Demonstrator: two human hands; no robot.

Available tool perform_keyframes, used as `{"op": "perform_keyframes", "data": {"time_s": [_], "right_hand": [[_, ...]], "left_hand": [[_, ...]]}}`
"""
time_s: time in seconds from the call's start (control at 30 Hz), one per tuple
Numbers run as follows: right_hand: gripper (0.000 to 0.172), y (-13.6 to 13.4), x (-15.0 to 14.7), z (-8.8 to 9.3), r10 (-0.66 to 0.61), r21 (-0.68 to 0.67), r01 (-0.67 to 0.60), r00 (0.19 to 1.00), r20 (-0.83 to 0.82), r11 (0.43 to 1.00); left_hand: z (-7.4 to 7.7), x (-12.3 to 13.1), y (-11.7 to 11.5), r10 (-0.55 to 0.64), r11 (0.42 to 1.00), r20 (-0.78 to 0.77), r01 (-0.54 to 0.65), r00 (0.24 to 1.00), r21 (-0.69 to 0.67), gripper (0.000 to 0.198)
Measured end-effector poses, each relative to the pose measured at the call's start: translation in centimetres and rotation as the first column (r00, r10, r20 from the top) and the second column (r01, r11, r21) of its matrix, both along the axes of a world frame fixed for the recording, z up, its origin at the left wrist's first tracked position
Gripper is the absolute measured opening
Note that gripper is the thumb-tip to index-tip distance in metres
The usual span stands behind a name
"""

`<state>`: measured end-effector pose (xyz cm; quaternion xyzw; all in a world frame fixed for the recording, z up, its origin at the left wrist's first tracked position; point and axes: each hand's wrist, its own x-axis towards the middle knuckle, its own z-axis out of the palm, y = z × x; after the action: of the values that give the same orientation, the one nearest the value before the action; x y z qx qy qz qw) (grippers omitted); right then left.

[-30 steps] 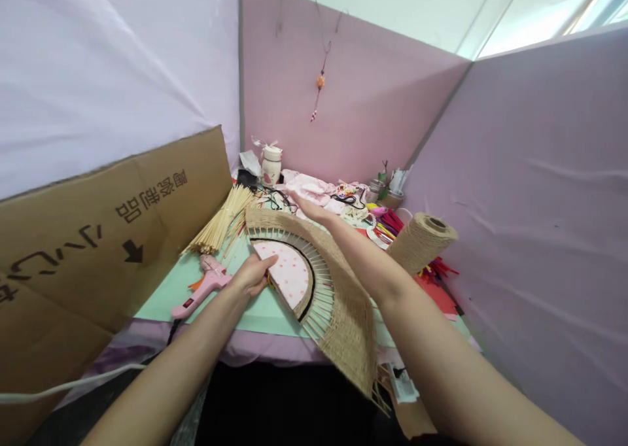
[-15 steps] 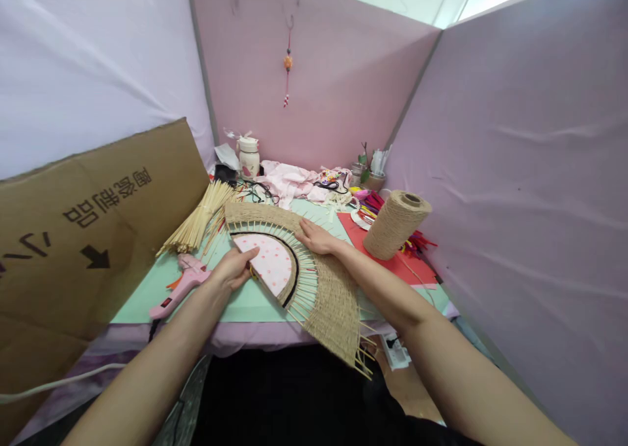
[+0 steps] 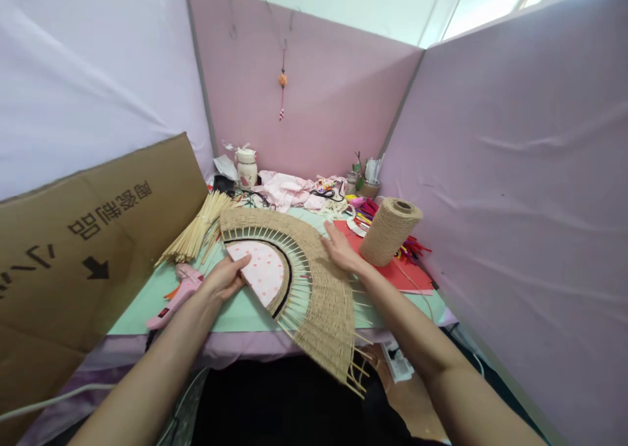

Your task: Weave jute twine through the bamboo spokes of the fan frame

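Woven fan (image 3: 331,295) left of twine spool (image 3: 390,233), one end overhanging the table; left hand (image 3: 228,277), on the fan side farther from the spool, pinches the polka-dot centre (image 3: 262,273), probably steadying; right hand (image 3: 339,250), just beside the spool, open, gripping nothing, seemingly flattening the rim; I see red sheet (image 3: 407,276) under the spool, mint tabletop (image 3: 235,318) below, pink partition (image 3: 318,106) behind
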<state>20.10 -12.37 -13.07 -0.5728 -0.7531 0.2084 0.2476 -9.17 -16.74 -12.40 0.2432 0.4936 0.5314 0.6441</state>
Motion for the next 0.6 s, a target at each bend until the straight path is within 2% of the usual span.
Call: {"op": "perform_keyframes", "data": {"time_s": [0.1,0.2,0.27,0.3,0.37,0.43,0.5,0.6], "right_hand": [[0.083,-2.3,2.1,3.0,-0.136,0.19,0.183,0.963,-0.233,0.965],[0.074,-5.6,4.3,5.7,-0.194,0.339,0.332,0.904,-0.382,0.881],[0.066,-7.5,5.5,6.8,-0.195,0.299,0.396,0.827,-0.527,0.868],[0.061,-8.3,6.0,7.0,-0.191,0.218,0.394,0.769,-0.61,0.893],[0.052,-9.5,6.8,6.9,-0.189,-0.025,0.261,0.629,-0.754,0.965],[0.049,-10.2,7.2,6.1,-0.179,-0.214,-0.012,0.503,-0.846,0.977],[0.048,-10.7,7.2,4.9,-0.144,-0.255,-0.226,0.415,-0.898,0.94],[0.045,-11.0,6.7,3.4,-0.085,-0.208,-0.346,0.339,-0.937,0.915]], "left_hand": [[0.4,-1.2,-0.3,-0.02,0.993,0.03,0.017,0.999,0.113,0.019],[1.1,-1.9,0.1,-0.036,0.975,0.052,0.024,0.998,0.22,0.025],[1.7,-2.0,0.8,-0.014,0.962,0.083,-0.009,0.996,0.271,0.03],[2.0,-1.9,1.3,0.007,0.955,0.104,-0.038,0.995,0.293,0.031],[2.4,-1.5,2.1,0.058,0.936,0.147,-0.105,0.987,0.335,0.028],[2.8,-1.0,2.9,0.073,0.917,0.179,-0.137,0.981,0.374,0.025],[3.0,-0.5,3.5,0.07,0.906,0.196,-0.145,0.978,0.398,0.022],[3.2,0.1,4.3,0.075,0.902,0.207,-0.155,0.975,0.404,0.02]]}}
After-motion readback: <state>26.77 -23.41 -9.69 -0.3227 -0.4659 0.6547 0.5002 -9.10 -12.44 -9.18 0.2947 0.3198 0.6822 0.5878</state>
